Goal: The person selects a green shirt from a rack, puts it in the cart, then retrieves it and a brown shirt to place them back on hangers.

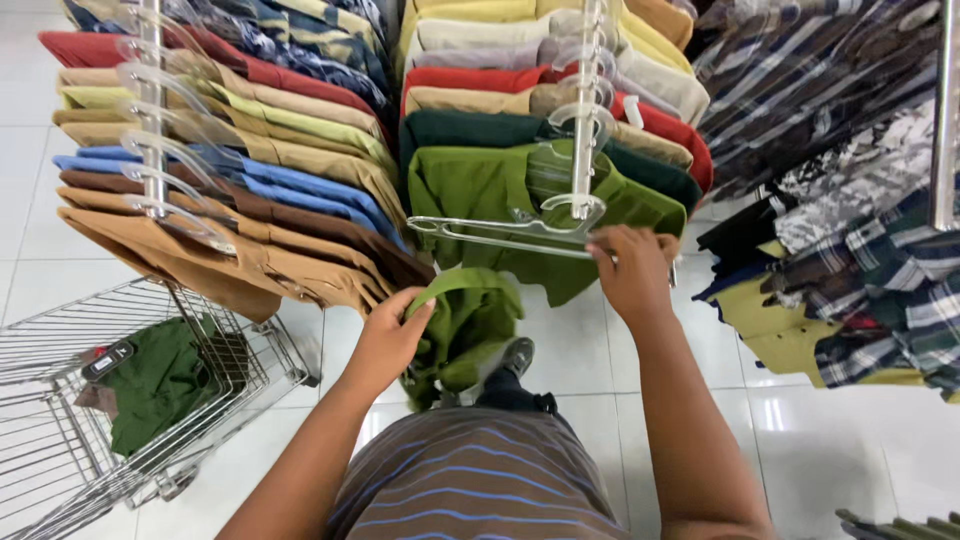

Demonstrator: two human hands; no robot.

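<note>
The person is standing at a clothes rack and working a green shirt onto, or off, a clear plastic hanger; which of the two cannot be told. The left hand is gripping the shirt by its collar edge, its grip closed on the fabric, and the garment is hanging limp below the hanger, just above the white tiled floor. The right hand is pinching the hanger's right end, its grip narrow around the clear arm, beside a hung green shirt on the metal rail. The step seems mid-way: bringing collar and hanger together would call for lifting the shirt level with the hanger arm. A wire basket holding another green garment is standing at the left.
</note>
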